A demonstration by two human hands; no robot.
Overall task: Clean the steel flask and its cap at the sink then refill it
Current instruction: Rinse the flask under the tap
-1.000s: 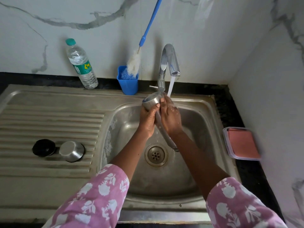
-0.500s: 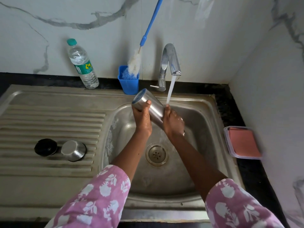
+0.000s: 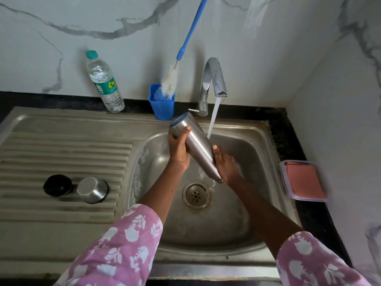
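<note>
Flask is in both your hands, tilted over the basin of the sink. Its blue-rimmed closed end points up toward the back left, and its other end points down toward the drain. Your left hand has its grip clamped round the upper part, with the thumb lying across the steel. Your right hand has its grip closed round the lower part, thumb on top.

The ribbed drainboard takes up the left half of the surface. At the back edge, the tap is running, and its stream lands on the flask's side just above your right thumb. Water spills off the low end near the drain.

A long brush with a blue handle leans against the wall, bristles down in a blue holder just left of the tap. A plastic water bottle with a green top stands upright further left along the back edge. A clear box with something pink inside lies at the right edge.

On the drainboard, the steel cap sits mouth down. Just beside it on the left is a black lid.
</note>
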